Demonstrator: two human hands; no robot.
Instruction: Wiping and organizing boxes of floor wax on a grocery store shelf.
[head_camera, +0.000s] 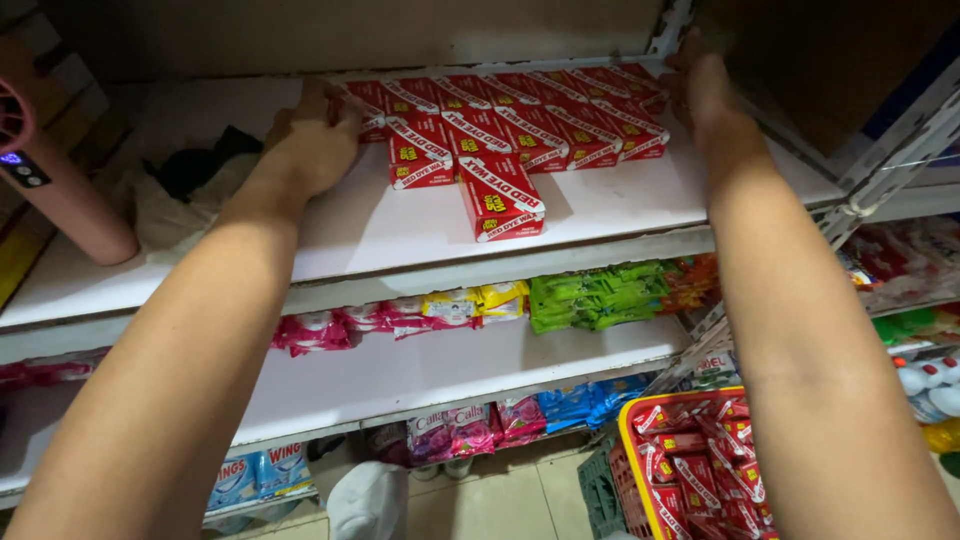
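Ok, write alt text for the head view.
Two bare hands, left hand and right hand, press the ends of rows of red boxes on a white shelf. A yellow-rimmed basket of similar boxes sits below right.

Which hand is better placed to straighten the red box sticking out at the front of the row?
Probably the left hand: it rests at the left end of the red boxes, nearer the protruding box. The right hand is at the far right end, by the shelf upright.
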